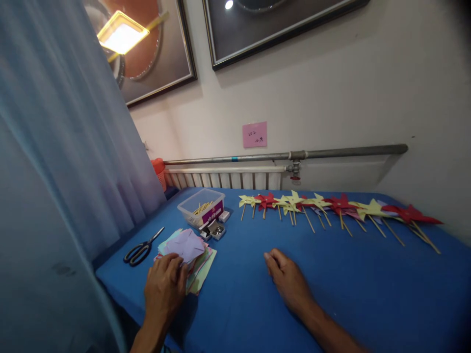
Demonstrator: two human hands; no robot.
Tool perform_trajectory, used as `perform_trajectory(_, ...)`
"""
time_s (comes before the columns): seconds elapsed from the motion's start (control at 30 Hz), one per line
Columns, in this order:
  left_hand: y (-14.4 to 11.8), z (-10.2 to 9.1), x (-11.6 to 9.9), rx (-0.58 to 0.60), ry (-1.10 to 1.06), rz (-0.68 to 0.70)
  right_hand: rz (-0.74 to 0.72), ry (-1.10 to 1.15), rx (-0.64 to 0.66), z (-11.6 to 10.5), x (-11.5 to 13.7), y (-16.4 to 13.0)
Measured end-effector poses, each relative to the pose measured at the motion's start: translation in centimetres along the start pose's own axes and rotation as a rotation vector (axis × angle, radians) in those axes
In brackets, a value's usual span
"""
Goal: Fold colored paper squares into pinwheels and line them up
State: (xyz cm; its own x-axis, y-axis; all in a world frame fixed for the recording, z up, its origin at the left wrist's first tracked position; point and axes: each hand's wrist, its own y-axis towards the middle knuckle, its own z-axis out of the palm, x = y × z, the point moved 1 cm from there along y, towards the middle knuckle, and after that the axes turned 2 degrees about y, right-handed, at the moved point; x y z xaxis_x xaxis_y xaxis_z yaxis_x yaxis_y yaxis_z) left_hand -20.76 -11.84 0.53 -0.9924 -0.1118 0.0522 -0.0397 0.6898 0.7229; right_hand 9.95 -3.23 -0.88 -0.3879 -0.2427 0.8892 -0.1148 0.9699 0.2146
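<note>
My left hand (pixel 166 284) is at the near edge of a pile of coloured paper, its fingers closed on the edge of the top purple paper sheet (pixel 186 245), which has cut lines in it. Green, pink and blue sheets (pixel 202 274) stick out underneath. My right hand (pixel 285 274) rests on the blue tabletop as a loose fist, with nothing seen in it. Left of the pile lie black-handled scissors (pixel 142 250). Behind it, a small open box of metal pins (pixel 216 229) stands by a clear plastic tub (pixel 200 206) holding thin wooden sticks (pixel 203 208).
Several yellow, red and purple paper pinwheels (pixel 294 201) on sticks lie in a row along the back of the blue table (pixel 250 304). A blue curtain (pixel 66 147) hangs at the left. A radiator (pixel 224 176) and a pipe (pixel 349 151) run along the wall.
</note>
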Motion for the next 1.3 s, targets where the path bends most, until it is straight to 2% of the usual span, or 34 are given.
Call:
perform_trajectory(0.13, 1.5, 0.2, -0.5, 0.065, 0.106, 0.046, 0.008, 0.005, 0.003, 0.1, -0.4, 0.0)
perform_trajectory(0.27, 2.0, 0.7, -0.8, 0.146, 0.13, 0.015, 0.007, 0.039, 0.01, 0.2, -0.4, 0.0)
perform_trajectory(0.53, 1.6, 0.8, -1.3, 0.164, 0.042, -0.015, 0.009, 0.03, 0.007, 0.2, -0.3, 0.0)
perform_trajectory(0.67, 2.2, 0.3, -1.6, 0.196, 0.054, -0.039, 0.014, 0.019, 0.008, 0.2, -0.1, 0.0)
perform_trajectory(0.83, 3.3, 0.0, -2.7, 0.165, 0.076, -0.017, -0.003, 0.006, 0.003, 0.2, -0.2, 0.1)
perform_trajectory(1.07, 4.5, 0.7, -4.3, 0.23, 0.06, -0.014, 0.009, 0.031, 0.003, 0.2, -0.3, 0.1)
perform_trajectory(1.3, 5.6, 1.4, -4.6, 0.301, 0.044, -0.016, 0.006, 0.027, -0.002, 0.1, -0.4, 0.1)
